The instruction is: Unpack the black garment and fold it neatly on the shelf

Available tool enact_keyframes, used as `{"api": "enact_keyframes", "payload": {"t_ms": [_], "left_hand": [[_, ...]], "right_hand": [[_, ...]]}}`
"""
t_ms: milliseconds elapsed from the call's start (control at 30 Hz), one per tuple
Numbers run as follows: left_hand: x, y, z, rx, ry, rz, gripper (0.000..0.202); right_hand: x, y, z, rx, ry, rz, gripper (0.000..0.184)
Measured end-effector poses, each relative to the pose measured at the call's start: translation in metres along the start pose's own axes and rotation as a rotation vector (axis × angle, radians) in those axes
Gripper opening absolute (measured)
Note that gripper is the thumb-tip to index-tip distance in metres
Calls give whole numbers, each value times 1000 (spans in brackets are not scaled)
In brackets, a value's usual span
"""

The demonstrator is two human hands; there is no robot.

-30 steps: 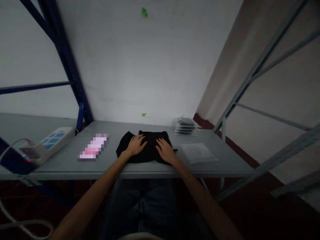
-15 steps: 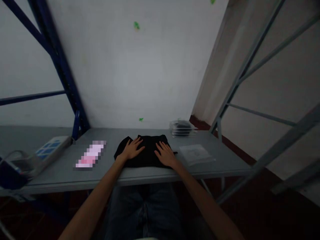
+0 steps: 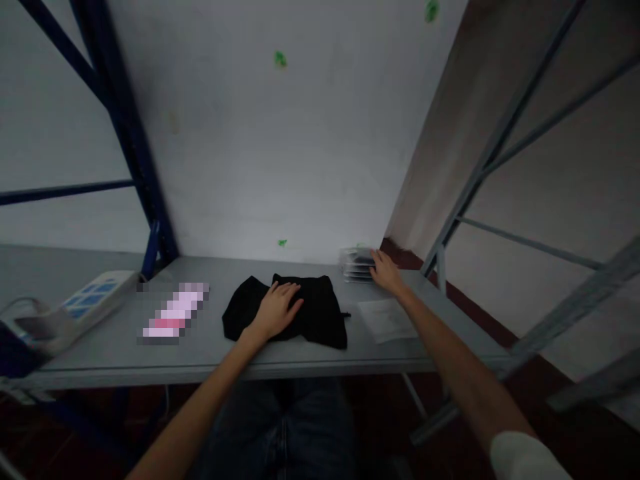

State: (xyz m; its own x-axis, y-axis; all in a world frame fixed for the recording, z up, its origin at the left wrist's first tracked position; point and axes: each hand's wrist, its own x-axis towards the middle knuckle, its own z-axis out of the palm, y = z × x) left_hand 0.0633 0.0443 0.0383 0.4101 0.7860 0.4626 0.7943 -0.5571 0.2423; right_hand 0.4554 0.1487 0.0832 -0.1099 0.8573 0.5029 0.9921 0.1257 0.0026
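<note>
A black cloth garment (image 3: 320,313) lies spread at the front of the grey table, its exact kind unclear. My left hand (image 3: 276,310) rests flat on the middle of it, fingers stretched out. At the back right sits a stack of clear plastic packets (image 3: 356,267) with dark contents. My right hand (image 3: 386,272) reaches over the stack's right edge, its fingertips touching the top packet and its fingers apart. Below my right forearm, a flat clear plastic bag (image 3: 383,320) lies partly covered.
The grey tabletop (image 3: 200,357) meets a white wall at the back. A pixelated pink and white item (image 3: 175,312) lies to the left, and a white box with blue panels (image 3: 93,300) stands beyond it. Blue metal posts (image 3: 125,147) rise left, grey ones (image 3: 470,187) right.
My right hand has left the garment and moved right and back to the packet stack. My left hand has shifted slightly towards the garment's middle. The garment's right side lies uncovered.
</note>
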Motion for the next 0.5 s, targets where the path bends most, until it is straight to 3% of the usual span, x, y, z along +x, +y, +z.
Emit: {"api": "enact_keyframes", "payload": {"t_ms": [100, 200, 400, 500], "left_hand": [[-6, 18, 17, -12, -139, 38, 61], [-15, 20, 29, -22, -225, 69, 67], [-20, 20, 28, -25, -248, 60, 75], [-20, 25, 19, -91, -164, 48, 79]], "right_hand": [[8, 2, 6, -38, -41, -54, 61], [9, -4, 6, -43, -55, -89, 59], [10, -11, -18, -114, -63, -48, 51], [11, -27, -38, -101, 24, -19, 49]]}}
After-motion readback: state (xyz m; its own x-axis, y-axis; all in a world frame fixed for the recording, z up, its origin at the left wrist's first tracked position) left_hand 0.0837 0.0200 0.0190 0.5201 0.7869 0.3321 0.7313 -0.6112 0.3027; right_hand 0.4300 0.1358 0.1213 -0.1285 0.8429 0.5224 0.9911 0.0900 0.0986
